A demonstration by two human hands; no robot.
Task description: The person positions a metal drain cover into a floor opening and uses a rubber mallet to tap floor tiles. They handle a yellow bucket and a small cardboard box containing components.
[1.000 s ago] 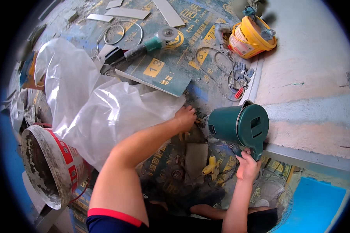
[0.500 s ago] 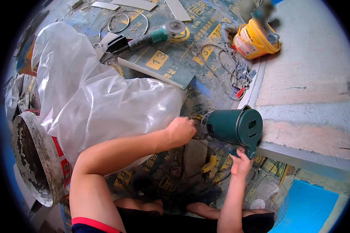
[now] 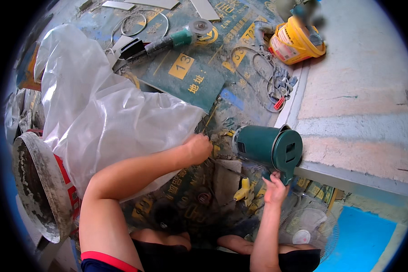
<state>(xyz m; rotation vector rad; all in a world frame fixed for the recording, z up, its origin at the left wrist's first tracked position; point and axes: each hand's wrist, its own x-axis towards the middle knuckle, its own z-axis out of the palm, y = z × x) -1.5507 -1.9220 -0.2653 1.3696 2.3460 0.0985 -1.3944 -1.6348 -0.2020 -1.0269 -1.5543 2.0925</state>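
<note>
A dark green kettle [image 3: 258, 143] is tilted, its lid toward the right and its base toward the left. My right hand [image 3: 276, 190] is at the kettle's handle, fingers curled against it and partly hidden behind it. Left of the kettle's base, my left hand [image 3: 198, 148] is closed in a fist at the edge of a translucent plastic sheet [image 3: 136, 120]. Whatever is inside that fist is hidden. A thin dark strand shows just above it. Below, between my hands, a yellow tool-like object [image 3: 243, 190] lies on the floor.
An angle grinder [image 3: 183, 38] lies farther off beside a looped cable. A yellow bucket [image 3: 291, 43] stands at the far right, by a raised pale ledge [image 3: 349, 109]. At left is a crusted round container [image 3: 43, 188]; a fan [image 3: 308, 233] sits near my right forearm.
My left hand has moved left, away from the kettle's base. The sheet's edge has shifted left, and less of the pale strip beyond it shows. My right hand stays at the handle.
</note>
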